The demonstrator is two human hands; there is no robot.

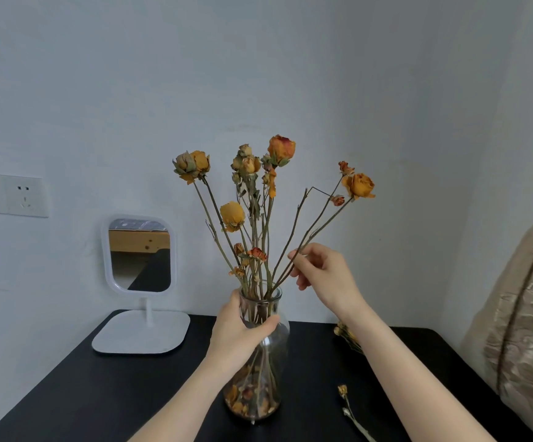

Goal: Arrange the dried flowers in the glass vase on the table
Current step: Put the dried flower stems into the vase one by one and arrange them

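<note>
Several dried flowers (252, 193) already stand in the glass vase (258, 362), which sits on the dark table (99, 393) in front of me. My left hand (239, 333) is wrapped around the vase's neck, thumb across the front and fingers behind, clasping it so it stays put. My right hand (322, 269) is up beside the bunch, thumb and forefinger pinched on the thin stems that lean out to the right, the ones ending in an orange bloom (359, 185); my other fingers are loosely curled and touch nothing.

These stems look brittle and nearly weightless. I judge they would snap if bent sharply, and the heads would shed petals at a squeeze; loose petals already lie in the bottom of the vase. So the place to hold is the bare stem, low down and close to the rim, never the blooms, and with a light pinch. The glass is smooth and probably slippery, and tall enough to tip, which is why a steadying hand at the neck makes sense.

The stems I hold rise from the vase mouth just left of and below my right fingertips. Two loose sprigs (349, 406) lie on the table to the right, apart from both hands.
</note>
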